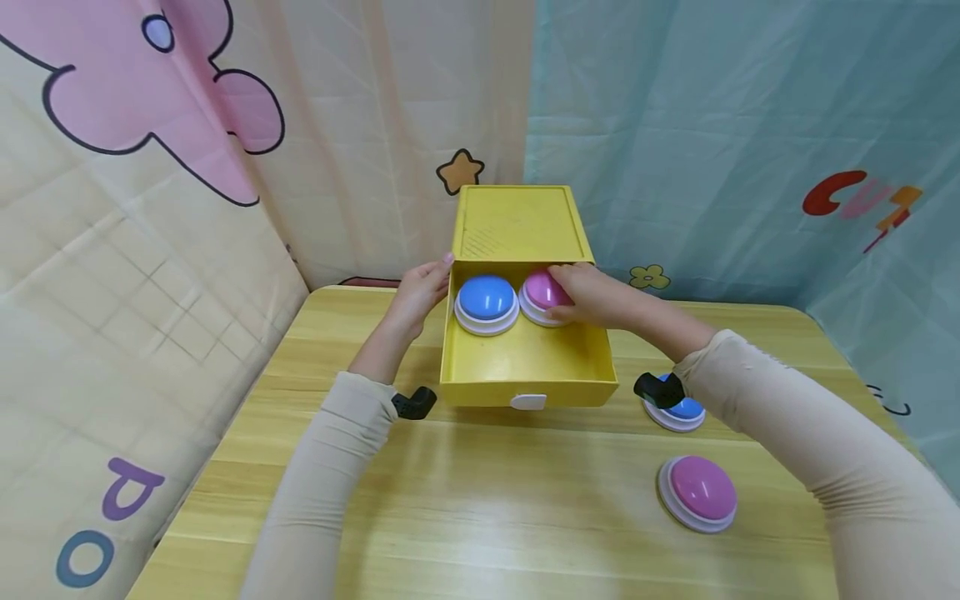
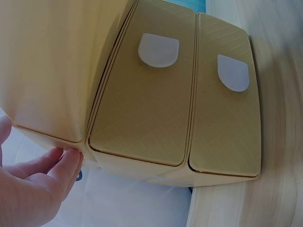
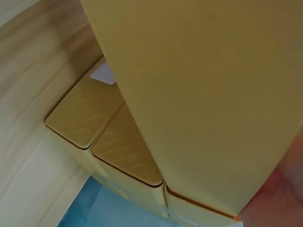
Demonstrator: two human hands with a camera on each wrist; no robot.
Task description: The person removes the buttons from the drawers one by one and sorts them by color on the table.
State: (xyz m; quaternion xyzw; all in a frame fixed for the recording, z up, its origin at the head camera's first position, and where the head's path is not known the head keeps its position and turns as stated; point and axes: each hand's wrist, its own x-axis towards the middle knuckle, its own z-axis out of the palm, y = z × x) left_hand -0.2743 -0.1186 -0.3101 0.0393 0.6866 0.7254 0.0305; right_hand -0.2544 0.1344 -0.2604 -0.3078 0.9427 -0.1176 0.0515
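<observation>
A yellow drawer cabinet [image 1: 525, 221] stands at the back of the table, its top drawer [image 1: 517, 358] pulled out. Inside that drawer a blue dome button [image 1: 486, 297] with a white base sits at the left. Beside it is a pink dome button [image 1: 542, 292], pinched by my right hand [image 1: 592, 296], which reaches over the drawer's right wall and partly covers it. My left hand [image 1: 417, 302] rests its fingertips on the cabinet's left side near the front edge. The left wrist view shows those fingers [image 2: 66, 165] fairly straight against the side, below the extended drawer.
On the wooden table [image 1: 480, 508], to the right, lie a second blue button [image 1: 684, 408], partly behind the right wrist's black strap device, and a second pink button [image 1: 702, 487] nearer me. Two lower drawers [image 2: 142, 104] are closed. Printed curtains [image 1: 675, 125] hang behind and beside the table.
</observation>
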